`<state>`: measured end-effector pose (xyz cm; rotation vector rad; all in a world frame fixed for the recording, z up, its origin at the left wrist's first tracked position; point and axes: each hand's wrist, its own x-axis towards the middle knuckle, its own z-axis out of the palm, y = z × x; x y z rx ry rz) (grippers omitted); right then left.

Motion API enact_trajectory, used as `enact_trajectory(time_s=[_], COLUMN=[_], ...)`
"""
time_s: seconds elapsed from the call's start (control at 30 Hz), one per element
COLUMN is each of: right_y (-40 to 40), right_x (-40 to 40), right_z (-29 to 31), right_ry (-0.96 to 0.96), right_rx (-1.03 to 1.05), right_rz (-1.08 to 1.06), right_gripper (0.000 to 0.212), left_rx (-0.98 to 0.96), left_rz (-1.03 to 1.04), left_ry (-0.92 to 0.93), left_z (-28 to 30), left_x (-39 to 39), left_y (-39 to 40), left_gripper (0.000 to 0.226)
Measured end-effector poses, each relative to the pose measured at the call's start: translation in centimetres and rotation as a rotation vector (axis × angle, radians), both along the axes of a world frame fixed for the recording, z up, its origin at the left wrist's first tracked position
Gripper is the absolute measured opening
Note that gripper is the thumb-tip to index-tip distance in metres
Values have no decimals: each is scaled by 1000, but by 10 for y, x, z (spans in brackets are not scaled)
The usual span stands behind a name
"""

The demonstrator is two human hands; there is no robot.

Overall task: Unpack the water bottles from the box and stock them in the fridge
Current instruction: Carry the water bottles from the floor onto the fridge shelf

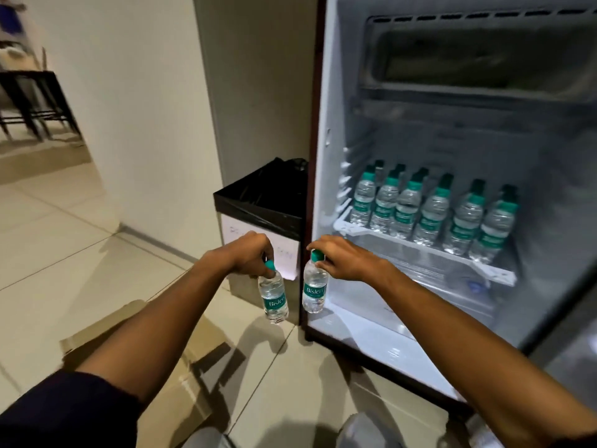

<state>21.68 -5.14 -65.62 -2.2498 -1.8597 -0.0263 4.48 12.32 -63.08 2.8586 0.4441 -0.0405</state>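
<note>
i've got my left grip (248, 255) pinching one bottle (274, 297) by its cap, right grip (342, 258) pinching another bottle (315, 291), both hanging upright at centre frame; shelf (420, 245) lies up-right, right grip nearer.

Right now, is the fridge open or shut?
Open. The fridge interior shows, with bottles standing on its white shelf.

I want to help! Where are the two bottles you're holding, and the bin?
Left-hand bottle (275, 299), head view, on its green label.
Right-hand bottle (314, 291), head view, on its green label.
Bin (258, 202), head view, on the black liner at its rim.
</note>
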Motion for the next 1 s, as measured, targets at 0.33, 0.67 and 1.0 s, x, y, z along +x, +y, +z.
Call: enact_trajectory(time_s=[0.33, 0.67, 1.0], right_y=[-93, -131, -108], right_x=[65, 103, 123], right_z=[75, 140, 127], right_ry=[-67, -143, 2], right_rx=[136, 448, 529], right_rz=[-192, -375, -539], right_gripper=[32, 29, 5], left_rx=[159, 221, 162], left_rz=[-247, -246, -175], left_ry=[-186, -525, -790], left_z=[76, 130, 108], left_x=[96, 154, 207], left_y=[-69, -104, -116], left_gripper=[24, 19, 16])
